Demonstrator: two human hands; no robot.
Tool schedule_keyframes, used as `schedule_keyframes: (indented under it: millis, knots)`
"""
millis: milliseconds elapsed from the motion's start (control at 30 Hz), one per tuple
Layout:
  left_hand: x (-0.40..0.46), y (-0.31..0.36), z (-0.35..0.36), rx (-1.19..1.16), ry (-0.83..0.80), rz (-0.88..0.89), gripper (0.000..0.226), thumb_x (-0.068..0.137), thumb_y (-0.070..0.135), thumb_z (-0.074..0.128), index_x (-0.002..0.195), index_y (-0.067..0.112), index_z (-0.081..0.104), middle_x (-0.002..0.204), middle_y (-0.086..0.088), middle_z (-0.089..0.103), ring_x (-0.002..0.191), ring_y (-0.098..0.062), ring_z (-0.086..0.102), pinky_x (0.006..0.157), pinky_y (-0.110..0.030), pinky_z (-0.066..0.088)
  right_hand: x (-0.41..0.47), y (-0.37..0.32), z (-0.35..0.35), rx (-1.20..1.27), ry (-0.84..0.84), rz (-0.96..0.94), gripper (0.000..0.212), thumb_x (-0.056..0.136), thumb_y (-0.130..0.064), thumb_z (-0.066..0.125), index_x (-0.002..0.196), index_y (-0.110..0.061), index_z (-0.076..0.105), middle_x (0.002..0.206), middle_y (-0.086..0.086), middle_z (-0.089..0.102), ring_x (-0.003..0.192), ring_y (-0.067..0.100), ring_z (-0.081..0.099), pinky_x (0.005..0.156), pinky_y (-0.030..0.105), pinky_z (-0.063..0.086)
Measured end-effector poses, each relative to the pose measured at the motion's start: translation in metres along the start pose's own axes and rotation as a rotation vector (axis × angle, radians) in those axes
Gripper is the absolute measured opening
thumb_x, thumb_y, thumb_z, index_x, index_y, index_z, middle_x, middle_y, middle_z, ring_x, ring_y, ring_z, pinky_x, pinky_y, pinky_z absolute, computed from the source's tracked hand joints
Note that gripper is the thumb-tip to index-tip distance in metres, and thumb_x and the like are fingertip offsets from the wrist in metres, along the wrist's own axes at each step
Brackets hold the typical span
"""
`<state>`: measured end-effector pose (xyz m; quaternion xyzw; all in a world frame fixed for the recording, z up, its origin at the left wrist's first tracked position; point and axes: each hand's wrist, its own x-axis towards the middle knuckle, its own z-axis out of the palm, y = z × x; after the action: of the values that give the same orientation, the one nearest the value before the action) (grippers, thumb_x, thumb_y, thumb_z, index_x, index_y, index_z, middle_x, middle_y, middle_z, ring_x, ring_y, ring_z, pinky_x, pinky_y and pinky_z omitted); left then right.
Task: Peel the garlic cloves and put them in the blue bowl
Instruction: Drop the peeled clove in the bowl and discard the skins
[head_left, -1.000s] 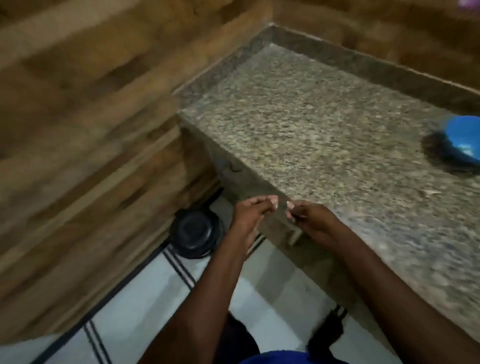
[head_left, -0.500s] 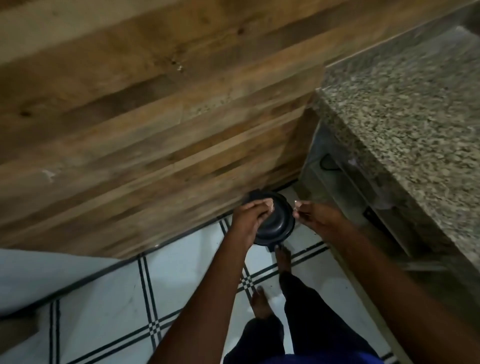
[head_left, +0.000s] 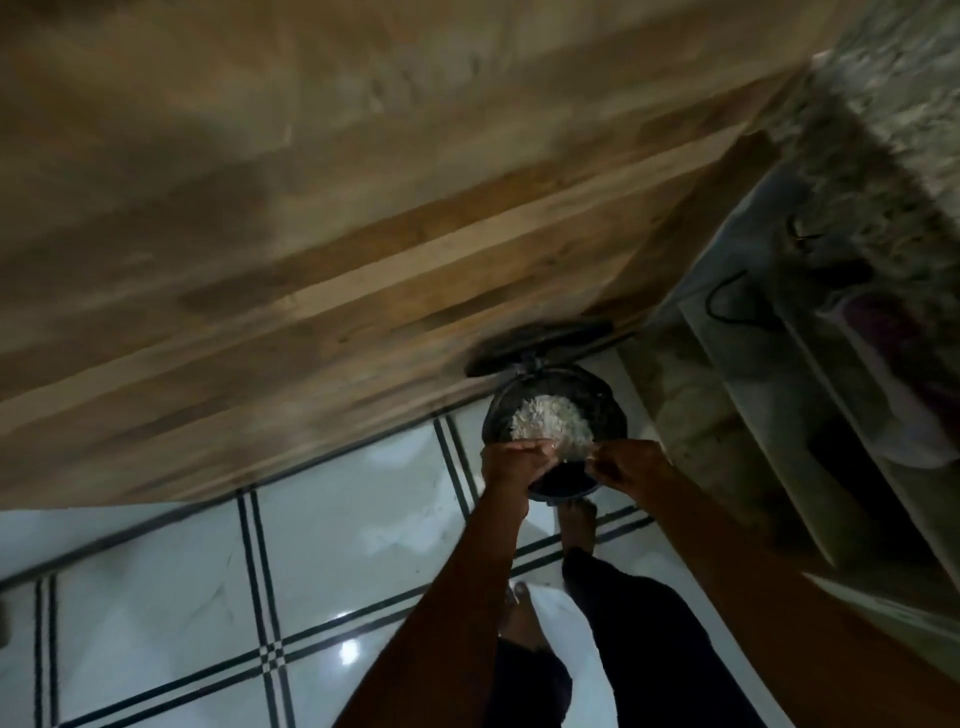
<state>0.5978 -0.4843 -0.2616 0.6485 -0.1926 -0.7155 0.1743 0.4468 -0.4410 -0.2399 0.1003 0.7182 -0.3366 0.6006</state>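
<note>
I've got both hands over the open bin (head_left: 555, 415) so peel drops onto the pale scraps inside. My left hand (head_left: 517, 460) looks bunched; my right hand (head_left: 621, 464) seems to pinch something tiny, too blurred to tell. Blue bowl out of view. Right of the bin stands the counter (head_left: 893, 130), my foot (head_left: 576, 525) just below the bin

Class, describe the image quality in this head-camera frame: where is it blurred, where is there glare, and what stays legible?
Head view: motion blur smears the wood wall and counter; glare spots dot the floor tiles; lighting is dim; the bin with white peels stays legible.
</note>
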Motion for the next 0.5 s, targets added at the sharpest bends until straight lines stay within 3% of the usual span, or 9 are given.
schedule_keyframes:
  millis: [67,133,200,267,300,400,467,500]
  knots:
    - [0.047,-0.013,0.001,-0.094,0.030,-0.047,0.024,0.097,-0.010,0.051,0.076,-0.001,0.058,0.094,-0.022,0.066,0.084,-0.032,0.063,0.059,-0.026,0.060,0.039,0.003,0.007,-0.069,0.030,0.008,0.020,0.093,0.008,0.061,0.113,0.009,0.060,0.098,0.024,0.066,0.066,0.022,0.058,0.041,0.021,0.053]
    - [0.095,-0.025,0.002,-0.112,0.050,-0.081,0.028,0.104,-0.005,0.036,0.082,-0.006,0.054,0.090,-0.023,0.059,0.078,-0.029,0.059,0.049,-0.028,0.057,0.083,0.009,0.012,-0.090,0.015,0.011,0.012,0.095,0.004,0.060,0.106,0.006,0.061,0.100,0.024,0.070,0.069,0.023,0.061,0.043,0.023,0.054]
    - [0.141,-0.046,-0.002,-0.070,0.082,-0.065,0.025,0.105,-0.006,0.036,0.091,-0.008,0.056,0.091,-0.020,0.062,0.078,-0.027,0.061,0.056,-0.034,0.057,0.125,0.019,0.016,-0.072,0.017,0.018,0.028,0.097,-0.004,0.060,0.123,0.008,0.056,0.088,0.018,0.072,0.072,0.025,0.062,0.048,0.029,0.058]
    - [0.177,-0.065,-0.005,0.097,0.101,-0.016,0.024,0.105,-0.004,0.038,0.101,-0.007,0.062,0.092,-0.015,0.066,0.077,-0.024,0.065,0.058,-0.034,0.060,0.155,0.029,0.020,-0.023,0.047,-0.008,0.039,0.096,-0.004,0.062,0.133,0.004,0.050,0.103,0.019,0.069,0.073,0.025,0.062,0.057,0.035,0.060]
    - [0.189,-0.075,-0.006,0.168,0.094,0.032,0.023,0.104,-0.002,0.042,0.102,-0.005,0.065,0.093,-0.015,0.068,0.076,-0.024,0.067,0.058,-0.034,0.062,0.166,0.032,0.023,-0.002,0.070,-0.019,0.035,0.095,-0.003,0.064,0.127,0.002,0.050,0.105,0.019,0.066,0.072,0.026,0.062,0.058,0.035,0.060]
    - [0.216,-0.094,-0.005,0.646,0.207,0.323,0.017,0.095,0.011,0.062,0.096,0.000,0.075,0.094,-0.019,0.074,0.085,-0.035,0.072,0.074,-0.040,0.061,0.194,0.040,0.030,-0.060,0.126,-0.019,0.012,0.100,-0.005,0.056,0.108,0.003,0.054,0.097,0.021,0.064,0.081,0.038,0.065,0.059,0.036,0.057]
    - [0.220,-0.101,0.004,0.908,0.271,0.528,0.026,0.094,0.028,0.063,0.098,0.006,0.077,0.096,-0.016,0.076,0.089,-0.033,0.071,0.081,-0.037,0.056,0.213,0.045,0.032,-0.072,0.088,0.014,0.033,0.106,-0.015,0.045,0.122,0.013,0.054,0.109,0.028,0.067,0.079,0.035,0.065,0.065,0.039,0.055]
    - [0.222,-0.103,0.011,0.948,0.225,0.575,0.029,0.096,0.031,0.058,0.102,0.009,0.077,0.100,-0.013,0.076,0.092,-0.030,0.070,0.084,-0.035,0.054,0.215,0.043,0.035,-0.052,0.042,0.024,0.040,0.107,-0.018,0.039,0.130,0.013,0.051,0.120,0.030,0.064,0.082,0.034,0.065,0.070,0.040,0.053]
